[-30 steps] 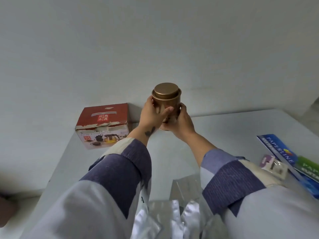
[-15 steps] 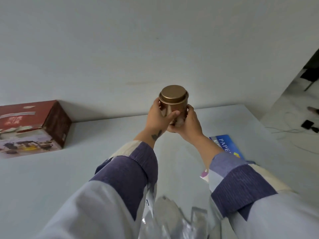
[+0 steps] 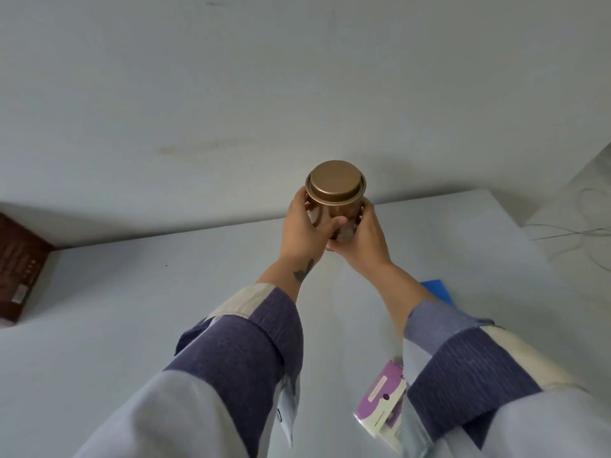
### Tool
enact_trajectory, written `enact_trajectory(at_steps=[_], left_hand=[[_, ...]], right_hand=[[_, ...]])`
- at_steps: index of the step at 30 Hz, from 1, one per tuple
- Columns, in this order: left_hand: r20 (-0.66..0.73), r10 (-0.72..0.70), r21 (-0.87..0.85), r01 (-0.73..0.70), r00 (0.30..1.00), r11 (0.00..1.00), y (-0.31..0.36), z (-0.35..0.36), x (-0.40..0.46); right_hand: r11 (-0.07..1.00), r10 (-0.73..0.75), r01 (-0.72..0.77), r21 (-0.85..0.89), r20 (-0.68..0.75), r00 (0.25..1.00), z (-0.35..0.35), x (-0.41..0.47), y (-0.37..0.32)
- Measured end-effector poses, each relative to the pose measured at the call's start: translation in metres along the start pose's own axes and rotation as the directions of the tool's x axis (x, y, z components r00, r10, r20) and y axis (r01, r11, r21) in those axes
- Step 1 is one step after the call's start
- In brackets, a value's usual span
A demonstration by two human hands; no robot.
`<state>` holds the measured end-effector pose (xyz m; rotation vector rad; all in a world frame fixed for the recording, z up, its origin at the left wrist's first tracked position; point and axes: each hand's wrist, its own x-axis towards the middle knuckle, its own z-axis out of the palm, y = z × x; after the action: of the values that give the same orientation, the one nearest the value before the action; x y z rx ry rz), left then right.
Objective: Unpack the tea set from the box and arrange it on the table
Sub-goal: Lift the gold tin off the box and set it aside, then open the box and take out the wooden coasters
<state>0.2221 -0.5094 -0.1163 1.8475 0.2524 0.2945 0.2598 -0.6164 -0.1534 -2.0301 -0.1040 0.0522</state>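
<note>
A bronze-coloured metal tea canister [image 3: 334,197], its round lid seated on top, is held upright near the far edge of the pale desk [image 3: 165,312], close to the wall. Over the last second the view has swung to the right while the canister kept its place between the hands — the red tea set box [image 3: 20,269], earlier in full view at about ten o'clock from the canister, now shows only its dark end panel at the frame's left edge, at nine o'clock and well apart. That suggests the canister is being carried away from the box toward a spot on the right part of the desk; whether its base touches the surface yet cannot be told, as the hands hide it.

The left hand [image 3: 304,231] wraps the canister's left side, thumb curled across the front. The right hand [image 3: 358,239] cups the right side and lower body, fingers curled round it.

At five o'clock, near the right sleeve, lies a purple-and-white packet [image 3: 383,404]; a blue corner [image 3: 434,289] of something flat shows beside the right forearm.
</note>
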Motion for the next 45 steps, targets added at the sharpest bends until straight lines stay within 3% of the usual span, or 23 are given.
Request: enact_trajectory(at_steps=[9,16,18,22,27,32,40,45], left_hand=[[-0.059,-0.022,-0.018,0.021,0.998,1.0,-0.022,0.016,0.024],[-0.084,-0.039,0.098,0.047,0.996,0.994,-0.025,0.015,0.021],[-0.082,-0.045,0.157,0.058,0.996,0.986,-0.021,0.009,0.017],[-0.067,-0.038,0.277,0.055,0.997,0.959,-0.009,-0.019,0.002],[0.03,0.008,0.455,-0.021,1.0,0.89,0.016,-0.08,-0.03],[0.1,0.034,0.605,-0.088,0.994,0.791,0.033,-0.174,-0.078],[0.01,0.013,0.735,-0.016,1.0,0.678,0.031,-0.344,-0.167],[-0.137,-0.054,0.708,0.136,0.989,0.694,0.019,-0.434,-0.213]], right_hand=[[0.996,0.031,-0.03,0.088,-0.002,1.0,0.012,0.031,0.014],[0.989,0.104,-0.107,0.1,0.026,0.994,0.014,0.032,0.01],[0.986,0.154,-0.155,0.058,0.031,0.988,0.009,0.021,-0.001],[0.918,0.251,-0.234,-0.32,0.014,0.968,-0.003,-0.006,-0.02],[0.807,0.284,-0.178,-0.563,0.105,0.953,0.004,-0.046,-0.065],[0.764,0.211,-0.026,-0.645,0.212,0.954,0.039,-0.103,-0.127],[0.717,0.09,0.176,-0.675,0.34,0.936,0.136,-0.2,-0.221],[0.736,0.024,0.281,-0.616,0.439,0.898,0.202,-0.245,-0.261]])
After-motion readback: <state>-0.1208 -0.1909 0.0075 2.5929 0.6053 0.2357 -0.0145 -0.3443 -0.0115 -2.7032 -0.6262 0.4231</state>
